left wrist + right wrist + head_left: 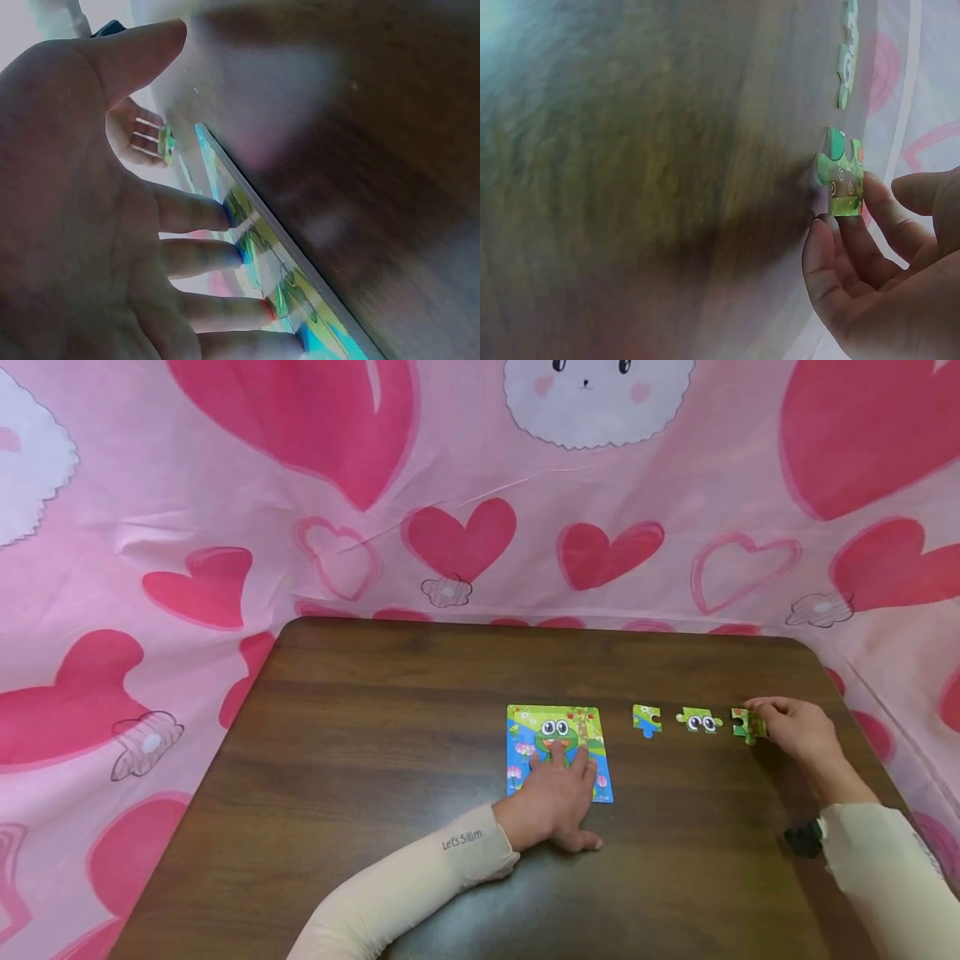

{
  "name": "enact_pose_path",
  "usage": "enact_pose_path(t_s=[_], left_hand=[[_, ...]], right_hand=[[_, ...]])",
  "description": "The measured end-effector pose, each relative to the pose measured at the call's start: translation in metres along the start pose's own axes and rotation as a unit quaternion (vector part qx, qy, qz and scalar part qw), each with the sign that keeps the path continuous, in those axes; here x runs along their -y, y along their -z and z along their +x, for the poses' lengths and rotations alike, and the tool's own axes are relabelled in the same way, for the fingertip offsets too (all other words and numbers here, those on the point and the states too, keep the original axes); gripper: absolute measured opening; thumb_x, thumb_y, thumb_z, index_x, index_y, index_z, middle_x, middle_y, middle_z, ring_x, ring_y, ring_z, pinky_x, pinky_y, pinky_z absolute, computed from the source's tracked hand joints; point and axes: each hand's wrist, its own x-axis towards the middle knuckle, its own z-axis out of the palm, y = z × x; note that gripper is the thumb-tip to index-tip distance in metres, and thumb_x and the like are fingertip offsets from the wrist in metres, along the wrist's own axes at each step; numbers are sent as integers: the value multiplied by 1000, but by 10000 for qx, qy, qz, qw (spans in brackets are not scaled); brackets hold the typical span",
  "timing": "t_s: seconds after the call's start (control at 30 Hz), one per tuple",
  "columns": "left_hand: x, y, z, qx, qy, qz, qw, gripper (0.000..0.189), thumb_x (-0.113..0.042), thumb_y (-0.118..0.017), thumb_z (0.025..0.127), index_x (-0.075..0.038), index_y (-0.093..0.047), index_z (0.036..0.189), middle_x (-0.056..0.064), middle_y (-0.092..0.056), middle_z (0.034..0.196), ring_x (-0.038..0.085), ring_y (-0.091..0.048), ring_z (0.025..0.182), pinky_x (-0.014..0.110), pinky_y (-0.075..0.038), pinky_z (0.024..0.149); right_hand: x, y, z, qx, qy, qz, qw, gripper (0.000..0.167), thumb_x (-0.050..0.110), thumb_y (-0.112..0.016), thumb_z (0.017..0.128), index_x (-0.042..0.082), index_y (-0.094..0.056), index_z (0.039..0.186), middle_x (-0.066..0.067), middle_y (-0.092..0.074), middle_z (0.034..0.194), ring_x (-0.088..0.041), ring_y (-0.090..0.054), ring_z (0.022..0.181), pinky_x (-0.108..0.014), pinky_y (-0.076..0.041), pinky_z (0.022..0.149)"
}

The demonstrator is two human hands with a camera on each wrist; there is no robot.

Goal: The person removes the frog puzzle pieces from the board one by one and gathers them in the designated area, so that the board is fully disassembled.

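Observation:
A square frog puzzle board (pixel 592 724) lies on the table, a green frog with big eyes pictured on it. My left hand (pixel 553 793) rests on its lower part with fingers extended and spread, hiding much of the frog's body. In the left wrist view, the fingertips (pixel 238 257) touch the picture. Off to the right, my right hand (pixel 802 731) holds a green puzzle piece (pixel 746 725) by its edges at the fingertips. The right wrist view shows brown and white swirls on that puzzle piece (pixel 844 180).
Left of the held piece lie a puzzle piece with two eyes (pixel 699 721) and a green-and-blue corner piece (pixel 647 719), in a row right of the board. The brown wooden table (pixel 360 735) meets a pink heart-patterned cloth (pixel 450 460) at the back and sides.

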Motion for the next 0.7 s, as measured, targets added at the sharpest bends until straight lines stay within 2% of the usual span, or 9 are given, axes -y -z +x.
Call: enact_pose_path(t_s=[0.07,0.13,0.5,0.7], left_hand=[[-1,0,0,27,15,106,9999,106,-86,-52,80,-24,-23,162,-2,-18,170,34,-26,151,51,-43,110],[-1,-1,0,66,28,158,9998,107,-86,-51,81,-25,-22,163,-3,-17,170,34,-25,152,52,-43,110],[1,-1,2,66,-2,6,10000,105,-85,-51,82,-25,-21,163,-3,-16,171,35,-24,153,52,-40,113],[3,-3,0,-118,-29,-146,9998,103,-84,-54,81,-23,-28,160,-2,-24,167,34,-29,150,51,-43,110]], right_hand=[[0,-1,-2,-55,88,-367,9993,53,36,-34,108,-4,-61,130,-39,-55,133,-47,-56,107,-54,-45,85],[0,-2,-3,-74,134,-414,9990,53,35,-33,108,-4,-61,130,-42,-50,137,-55,-50,114,-61,-41,88],[5,1,-2,-306,292,-467,9980,52,36,-34,108,-3,-62,127,-39,-51,137,-61,-45,124,-67,-38,96],[12,4,-5,-272,247,-274,9989,54,40,-32,108,0,-61,130,-36,-51,141,-58,-44,128,-66,-37,96]])
